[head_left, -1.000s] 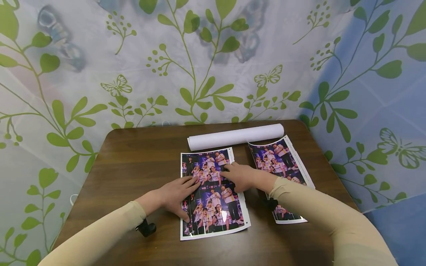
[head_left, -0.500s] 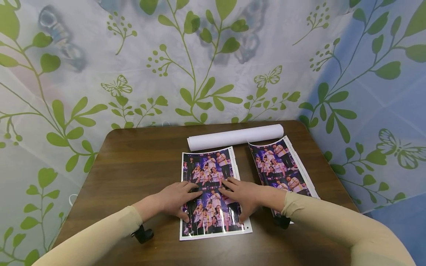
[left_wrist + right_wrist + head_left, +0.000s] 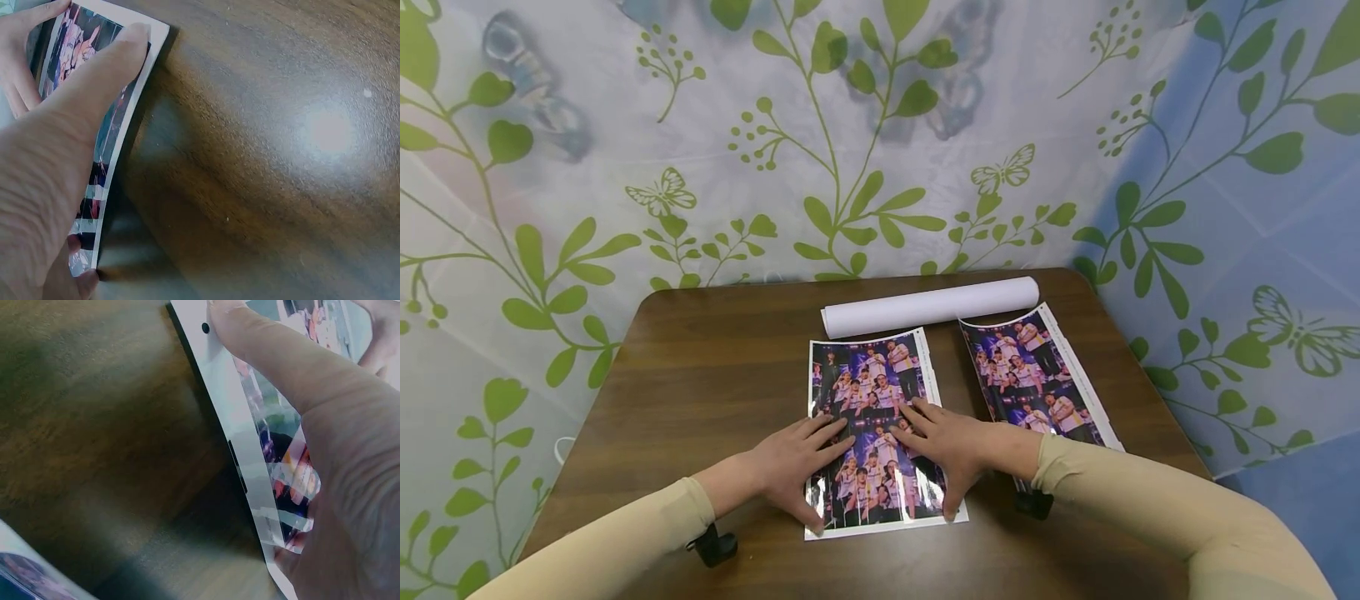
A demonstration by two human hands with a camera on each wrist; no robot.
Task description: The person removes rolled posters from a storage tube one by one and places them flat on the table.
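Observation:
A glossy printed photo sheet (image 3: 871, 375) with a white border lies at the middle of the table, showing two similar group pictures, one above the other. My left hand (image 3: 796, 468) rests on its left side with fingers spread, the thumb (image 3: 132, 39) at the near left corner. On the right side my right hand (image 3: 958, 450) presses with fingers spread, its thumb (image 3: 228, 314) beside a black dot in the near right corner. The border (image 3: 219, 406) runs along under that hand. The hands cover parts of both side edges.
A second, similar photo sheet (image 3: 1018, 358) lies to the right, curling up at its left, partly under the right forearm. Behind both sheets is a roll of white paper (image 3: 932, 307). The brown wooden table (image 3: 715, 367) ends at a leaf-patterned cloth backdrop (image 3: 700, 142).
My right hand has come down the sheet's right edge towards the near corner. My left hand has shifted slightly nearer, its thumb sliding to the near left corner.

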